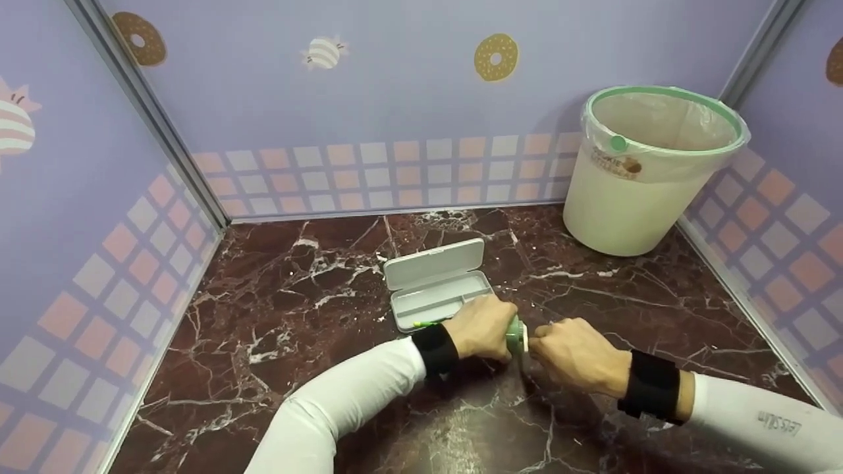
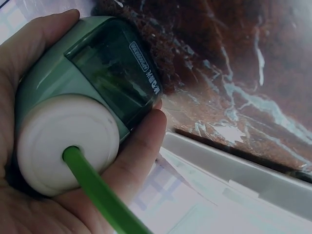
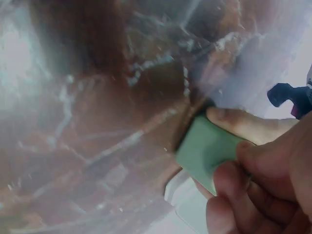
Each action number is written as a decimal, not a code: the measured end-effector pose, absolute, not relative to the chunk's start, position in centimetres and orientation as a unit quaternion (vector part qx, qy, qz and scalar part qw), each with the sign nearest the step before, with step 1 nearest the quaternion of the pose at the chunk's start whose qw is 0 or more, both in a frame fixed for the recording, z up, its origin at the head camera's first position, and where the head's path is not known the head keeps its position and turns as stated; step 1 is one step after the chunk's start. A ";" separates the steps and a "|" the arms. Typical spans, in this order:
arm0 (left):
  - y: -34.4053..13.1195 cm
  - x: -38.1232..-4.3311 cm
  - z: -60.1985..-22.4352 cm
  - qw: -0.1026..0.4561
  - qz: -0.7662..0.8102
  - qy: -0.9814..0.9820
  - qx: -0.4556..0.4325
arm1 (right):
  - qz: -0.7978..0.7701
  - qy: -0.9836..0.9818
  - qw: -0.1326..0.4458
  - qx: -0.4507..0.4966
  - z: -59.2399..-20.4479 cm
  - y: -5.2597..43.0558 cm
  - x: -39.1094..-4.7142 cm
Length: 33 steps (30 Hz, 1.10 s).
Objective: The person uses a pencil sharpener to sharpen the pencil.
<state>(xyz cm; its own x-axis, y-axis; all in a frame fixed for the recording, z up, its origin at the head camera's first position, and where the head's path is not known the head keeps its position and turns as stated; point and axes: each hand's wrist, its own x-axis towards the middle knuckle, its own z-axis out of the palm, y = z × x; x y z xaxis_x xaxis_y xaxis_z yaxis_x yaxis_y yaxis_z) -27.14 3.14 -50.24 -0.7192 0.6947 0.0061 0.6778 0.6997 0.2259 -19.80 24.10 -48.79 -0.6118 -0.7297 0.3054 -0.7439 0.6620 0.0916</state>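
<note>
Find the green pencil sharpener [image 1: 513, 337] just off the near right corner of the pencil case [image 1: 425, 304], with the green pencil [image 2: 97, 192] seated in the round white face [image 2: 44, 141]. Note the sharpener wrapped firmly in the left hand [image 1: 484, 327]; note the right hand [image 1: 579, 355] curled, pinching at the sharpener's other end, probably on a crank; cannot tell which part exactly. For clean work, keep the body still, turn evenly and avoid bending the pencil sideways. Trace the pencil's long axis out toward the left hand's wrist, roughly sideways along the pencil case's near side; judge the buried end as pointing rightward. Farther out, behind and well right of the open pencil case, see the lined bin [image 1: 629, 207].
</note>
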 end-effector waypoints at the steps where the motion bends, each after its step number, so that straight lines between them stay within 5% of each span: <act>1: 3.1 -27.2 -50.2 0.041 0.108 0.920 0.373 | 0.019 -0.897 0.163 0.411 -48.4 24.1 -19.9; 15: 3.1 -27.8 -49.9 0.055 0.102 0.920 0.375 | 0.088 -0.927 0.128 0.342 -45.2 24.5 -23.6; 20: 3.1 -27.7 -50.3 0.043 0.094 0.918 0.382 | 0.088 -0.915 0.167 0.357 -47.6 24.9 -25.5; 33: 2.8 -27.5 -50.5 0.047 0.096 0.921 0.375 | 0.113 -0.890 0.159 0.413 -53.0 25.4 -26.4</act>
<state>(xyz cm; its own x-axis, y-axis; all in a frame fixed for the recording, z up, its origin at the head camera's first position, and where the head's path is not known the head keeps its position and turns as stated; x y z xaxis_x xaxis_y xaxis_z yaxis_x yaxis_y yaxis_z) -27.48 2.83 -50.48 -0.7136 0.7004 -0.0151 0.6823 0.6998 0.2115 -26.38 25.42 -52.96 -0.6086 -0.6984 0.3766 -0.7703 0.6339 -0.0692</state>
